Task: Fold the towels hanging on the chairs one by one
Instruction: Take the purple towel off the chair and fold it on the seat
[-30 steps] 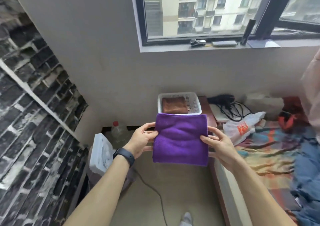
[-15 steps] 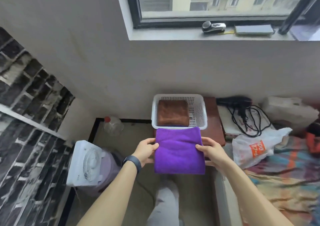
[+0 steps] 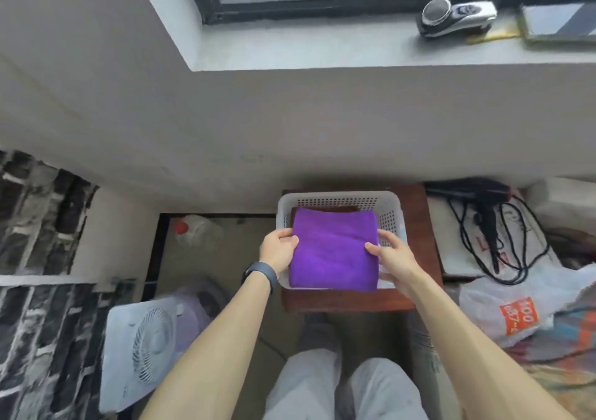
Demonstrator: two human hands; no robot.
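I hold the folded purple towel (image 3: 333, 250) flat over the white basket (image 3: 392, 208) on the small table (image 3: 419, 226), my left hand (image 3: 279, 252) and right hand (image 3: 392, 258) clamped on opposite side edges, a brown towel (image 3: 325, 208) directly beneath it.

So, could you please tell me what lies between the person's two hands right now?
In the head view, the folded purple towel lies between the left hand and right hand, held over the white perforated plastic basket.
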